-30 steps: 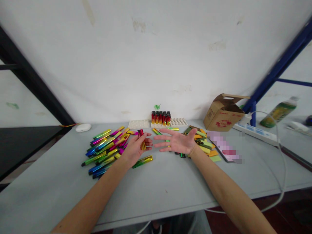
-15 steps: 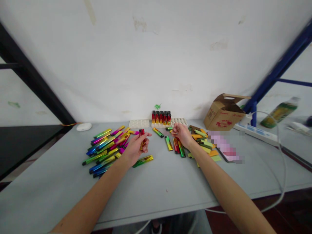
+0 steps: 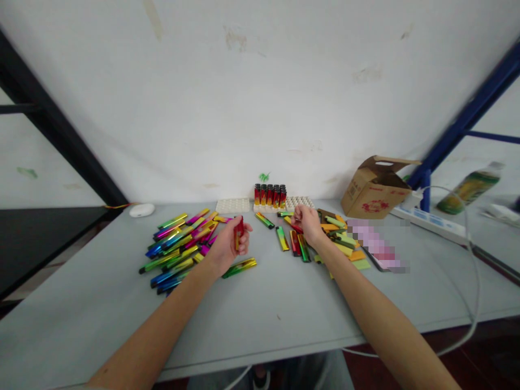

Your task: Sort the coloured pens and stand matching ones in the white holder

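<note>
One red-and-gold lighter (image 3: 238, 236) was pinched in the left hand (image 3: 223, 250), its long axis roughly upright, well apart from the right hand (image 3: 310, 224). The latter was curled near loose lighters (image 3: 294, 244) on the table (image 3: 264, 298); whether anything was gripped there could not be told. A glossy casing was shown, red above, gold below.

My bare left forearm (image 3: 170, 314) slants up and inward from the lower left, and my left hand (image 3: 221, 248) is curled in a grip, fingertips turned inward. My right forearm (image 3: 365, 303) angles in from the lower right; my right hand (image 3: 309, 225) is bent inward, fingers curled, well apart from the left.
</note>
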A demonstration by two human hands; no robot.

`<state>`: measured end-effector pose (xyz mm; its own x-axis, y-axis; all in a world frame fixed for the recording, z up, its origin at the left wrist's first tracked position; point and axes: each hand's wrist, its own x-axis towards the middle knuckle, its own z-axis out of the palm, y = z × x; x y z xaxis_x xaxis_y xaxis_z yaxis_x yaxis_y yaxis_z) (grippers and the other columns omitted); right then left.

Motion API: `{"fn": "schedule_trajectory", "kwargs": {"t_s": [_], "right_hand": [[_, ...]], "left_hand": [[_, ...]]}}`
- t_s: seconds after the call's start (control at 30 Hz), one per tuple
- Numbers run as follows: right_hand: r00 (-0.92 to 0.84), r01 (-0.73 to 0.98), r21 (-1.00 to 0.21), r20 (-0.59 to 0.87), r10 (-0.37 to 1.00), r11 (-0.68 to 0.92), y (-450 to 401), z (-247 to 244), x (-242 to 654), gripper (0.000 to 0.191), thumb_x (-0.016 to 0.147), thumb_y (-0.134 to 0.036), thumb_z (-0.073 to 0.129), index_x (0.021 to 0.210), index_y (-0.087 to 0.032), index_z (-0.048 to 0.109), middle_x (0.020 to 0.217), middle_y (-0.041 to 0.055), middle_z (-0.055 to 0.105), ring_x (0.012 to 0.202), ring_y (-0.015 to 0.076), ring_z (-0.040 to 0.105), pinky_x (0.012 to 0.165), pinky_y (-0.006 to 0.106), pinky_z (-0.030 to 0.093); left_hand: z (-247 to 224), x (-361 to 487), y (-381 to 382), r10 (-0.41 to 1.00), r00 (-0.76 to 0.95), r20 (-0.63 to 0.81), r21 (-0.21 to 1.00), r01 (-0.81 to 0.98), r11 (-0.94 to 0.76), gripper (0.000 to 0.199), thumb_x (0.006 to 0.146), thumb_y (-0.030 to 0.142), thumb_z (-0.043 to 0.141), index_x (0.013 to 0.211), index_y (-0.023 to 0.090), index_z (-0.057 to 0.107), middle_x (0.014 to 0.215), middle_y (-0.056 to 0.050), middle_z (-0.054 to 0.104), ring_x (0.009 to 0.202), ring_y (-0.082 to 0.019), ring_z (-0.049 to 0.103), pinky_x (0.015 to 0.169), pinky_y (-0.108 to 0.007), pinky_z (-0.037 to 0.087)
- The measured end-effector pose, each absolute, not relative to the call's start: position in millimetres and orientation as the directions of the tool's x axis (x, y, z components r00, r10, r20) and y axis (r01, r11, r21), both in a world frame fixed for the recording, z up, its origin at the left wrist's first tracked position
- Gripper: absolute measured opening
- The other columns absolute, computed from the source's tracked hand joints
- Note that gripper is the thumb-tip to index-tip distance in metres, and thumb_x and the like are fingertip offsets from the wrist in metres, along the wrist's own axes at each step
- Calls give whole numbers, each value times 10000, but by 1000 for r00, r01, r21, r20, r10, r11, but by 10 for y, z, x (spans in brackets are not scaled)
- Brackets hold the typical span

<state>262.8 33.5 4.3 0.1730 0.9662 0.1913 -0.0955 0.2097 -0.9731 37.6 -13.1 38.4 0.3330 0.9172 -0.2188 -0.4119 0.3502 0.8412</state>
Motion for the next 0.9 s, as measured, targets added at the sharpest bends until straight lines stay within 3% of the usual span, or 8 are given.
{"fn": "schedule_trajectory", "kwargs": {"t_s": [0.1, 0.17, 0.23, 0.33, 0.47, 0.63, 0.9], "right_hand": [[133, 206, -934, 323, 937, 293, 319, 22, 2638, 236, 810, -344, 454, 624, -209, 506, 616, -10, 506, 639, 156, 517, 628, 273, 422], [23, 472, -798, 435, 900, 374, 288, 14, 2615, 239, 857, -354, 445, 748, -197, 589, 773, 32, 604, 797, 187, 550, 768, 314, 435], [-89, 610, -667, 480, 873, 429, 247, 10, 2572, 260, 903, -350, 415, 853, -187, 612, 893, 63, 634, 897, 203, 555, 863, 341, 417], [-184, 679, -561, 494, 850, 473, 187, 4, 2502, 273, 941, -330, 391, 927, -178, 617, 956, 82, 635, 957, 208, 548, 903, 342, 404], [-244, 734, -477, 480, 843, 484, 151, -20, 2460, 279, 960, -329, 386, 971, -176, 619, 995, 88, 631, 983, 204, 545, 925, 333, 396], [-252, 770, -444, 449, 857, 458, 162, -57, 2464, 300, 970, -331, 377, 995, -158, 620, 1014, 97, 626, 1000, 202, 544, 942, 323, 389], [-275, 792, -414, 412, 868, 448, 134, -41, 2449, 303, 970, -336, 377, 1011, -160, 620, 1015, 96, 626, 1003, 204, 544, 937, 328, 394]], "left_hand": [[407, 360, -129, 904, 355, -238, 813, -436, 385, 536, 933, 500, 313, 652, 135, 588, 439, 39, 371, 351, -87, 368, 371, -199, 308], [408, 353, -121, 908, 344, -238, 813, -441, 380, 568, 942, 500, 273, 643, 134, 589, 423, 42, 345, 345, -90, 360, 372, -202, 310], [399, 350, -110, 915, 335, -225, 823, -438, 362, 558, 939, 498, 292, 638, 133, 588, 428, 36, 363, 341, -87, 353, 369, -199, 298], [382, 347, -99, 914, 360, -190, 831, -437, 345, 535, 918, 522, 344, 591, 146, 539, 451, 15, 421, 345, -80, 347, 363, -192, 274], [356, 343, -98, 903, 394, -174, 839, -421, 345, 527, 891, 548, 385, 524, 174, 442, 395, 65, 273, 316, -62, 250, 344, -170, 200], [332, 352, -99, 935, 315, -161, 884, -376, 279, 543, 869, 546, 387, 464, 185, 378, 396, 89, 181, 305, -41, 146, 332, -163, 108], [307, 398, -99, 966, 213, -148, 925, -316, 212, 529, 873, 492, 332, 436, 196, 366, 370, 78, 178, 296, -53, 142, 322, -173, 94]]}}
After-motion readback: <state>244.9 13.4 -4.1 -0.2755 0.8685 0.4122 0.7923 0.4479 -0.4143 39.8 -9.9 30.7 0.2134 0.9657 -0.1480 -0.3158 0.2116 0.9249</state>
